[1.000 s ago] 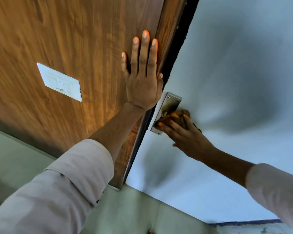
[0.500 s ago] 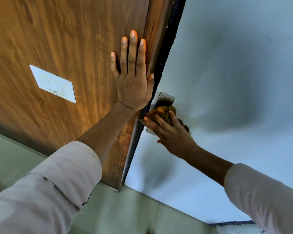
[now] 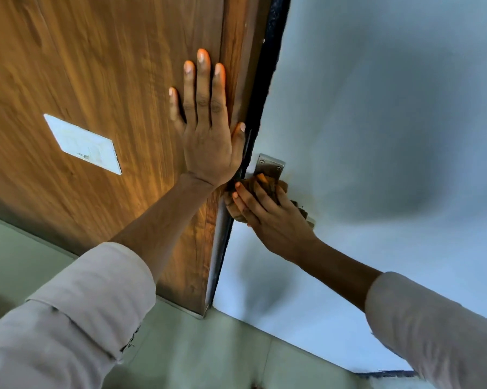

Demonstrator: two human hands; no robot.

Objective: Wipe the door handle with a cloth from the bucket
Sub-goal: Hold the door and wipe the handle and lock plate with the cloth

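A metal handle plate (image 3: pixel 270 165) is fixed to the pale blue door (image 3: pixel 377 136), close to its left edge. My right hand (image 3: pixel 273 217) is closed around a brown-orange cloth (image 3: pixel 267 185) and presses it over the handle, which is hidden under cloth and fingers. Only the plate's top end shows. My left hand (image 3: pixel 208 130) lies flat with fingers spread on the wooden panel (image 3: pixel 110 80), just left of the door's edge, holding nothing. No bucket is in view.
A white switch plate (image 3: pixel 82 143) sits on the wooden panel to the left. A dark gap (image 3: pixel 264 94) runs between panel and door. Pale green floor tiles (image 3: pixel 194 355) lie below. Both of my sleeves are light grey.
My right hand has slid the cloth leftward along the handle toward the door's edge, covering more of the plate. My left hand stays flat on the wood.
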